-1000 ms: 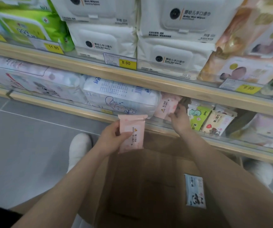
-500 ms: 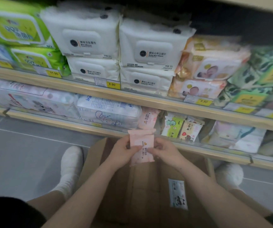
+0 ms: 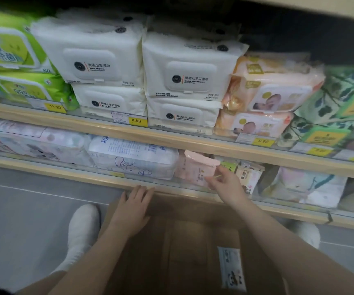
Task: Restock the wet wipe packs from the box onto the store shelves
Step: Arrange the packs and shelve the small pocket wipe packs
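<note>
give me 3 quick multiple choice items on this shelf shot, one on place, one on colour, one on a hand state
1. Where is the panda-print pack?
A. in the cardboard box
B. on the top shelf
C. on the floor

2. What colour is the pack at the right hand?
A. green
B. pink
C. blue

3. What is the left hand doing?
A. gripping a pack
B. resting flat with fingers straight by the lower shelf edge
C. holding a price tag

Answers: 1 A, it lies on the box bottom; 2 B, its wrapper is pale pink; 3 B, it holds nothing.
</note>
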`<state>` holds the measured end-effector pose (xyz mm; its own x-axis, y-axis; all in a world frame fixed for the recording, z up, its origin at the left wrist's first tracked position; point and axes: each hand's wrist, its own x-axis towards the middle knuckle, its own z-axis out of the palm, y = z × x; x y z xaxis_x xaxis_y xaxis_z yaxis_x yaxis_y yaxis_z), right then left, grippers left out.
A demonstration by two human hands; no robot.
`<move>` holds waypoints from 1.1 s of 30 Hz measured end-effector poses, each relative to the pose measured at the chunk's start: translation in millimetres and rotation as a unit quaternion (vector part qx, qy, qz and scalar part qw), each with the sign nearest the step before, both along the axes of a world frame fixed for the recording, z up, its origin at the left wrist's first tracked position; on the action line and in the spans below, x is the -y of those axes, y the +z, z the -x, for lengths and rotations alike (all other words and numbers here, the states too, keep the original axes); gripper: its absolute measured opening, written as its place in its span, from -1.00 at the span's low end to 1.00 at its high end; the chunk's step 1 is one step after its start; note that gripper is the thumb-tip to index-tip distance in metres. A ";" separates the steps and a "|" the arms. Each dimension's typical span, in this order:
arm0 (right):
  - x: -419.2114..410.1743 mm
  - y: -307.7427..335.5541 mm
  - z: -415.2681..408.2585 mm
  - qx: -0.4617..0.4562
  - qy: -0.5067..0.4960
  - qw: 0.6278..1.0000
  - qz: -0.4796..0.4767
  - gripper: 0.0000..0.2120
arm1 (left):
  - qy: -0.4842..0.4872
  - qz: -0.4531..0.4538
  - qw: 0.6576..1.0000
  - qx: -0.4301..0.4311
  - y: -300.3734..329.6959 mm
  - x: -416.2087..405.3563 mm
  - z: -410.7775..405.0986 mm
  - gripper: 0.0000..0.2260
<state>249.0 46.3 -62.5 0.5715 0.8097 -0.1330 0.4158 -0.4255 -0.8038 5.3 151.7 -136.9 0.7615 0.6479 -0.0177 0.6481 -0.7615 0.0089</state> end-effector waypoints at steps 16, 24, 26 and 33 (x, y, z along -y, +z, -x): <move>-63.4 -77.5 -5.1 0.034 -0.033 0.994 0.096 -0.92 | -0.019 -0.036 0.999 -0.008 -25.7 -2.6 2.5 -0.16; -22.6 -44.4 2.4 0.071 0.051 0.995 0.049 -0.46 | 0.002 -0.018 1.000 -0.006 -17.9 3.8 2.1 -0.18; 6.0 -35.9 1.1 0.090 0.059 0.993 0.054 -0.50 | 0.020 -0.013 1.000 -0.007 -14.6 10.2 0.5 -0.22; 147.4 -34.1 -27.2 0.222 -0.018 0.971 0.085 -0.71 | -0.009 0.022 0.997 0.070 1.3 55.9 -46.5 -0.41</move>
<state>276.2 -101.1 -96.6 0.6313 0.7755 0.0031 0.6876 -0.5579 -0.4648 51.8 95.7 -135.6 0.7703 0.6348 0.0605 0.6241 -0.7700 0.1323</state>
